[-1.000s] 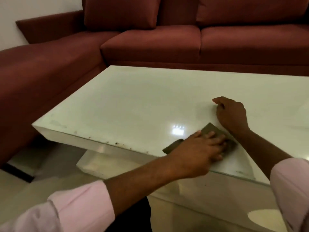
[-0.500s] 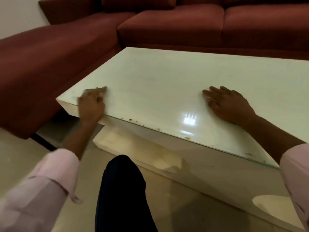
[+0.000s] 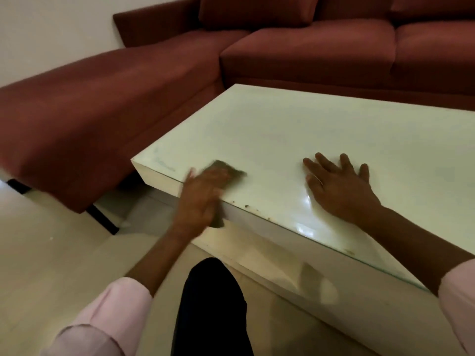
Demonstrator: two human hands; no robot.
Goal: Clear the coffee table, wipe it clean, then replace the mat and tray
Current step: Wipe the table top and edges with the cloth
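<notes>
Two hands: your left hand (image 3: 203, 191) presses the cloth (image 3: 226, 169), fingers blurred, grip unclear; your right hand (image 3: 339, 186) lies flat, fingers spread.
Cloth place: near the coffee table (image 3: 295, 129) front-left corner.
Change: cloth moved back from that corner; wiping continues, front-edge crumbs (image 3: 246, 206) remain.

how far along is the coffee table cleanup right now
Clearing looks done: the coffee table top carries only the hands and cloth. Wiping is in hand: the left hand presses a dark cloth near the front left corner, blurred by motion, while the right hand rests flat on the glass. Left: dark crumbs along the front edge, then replacing the mat and tray, neither in view.
</notes>
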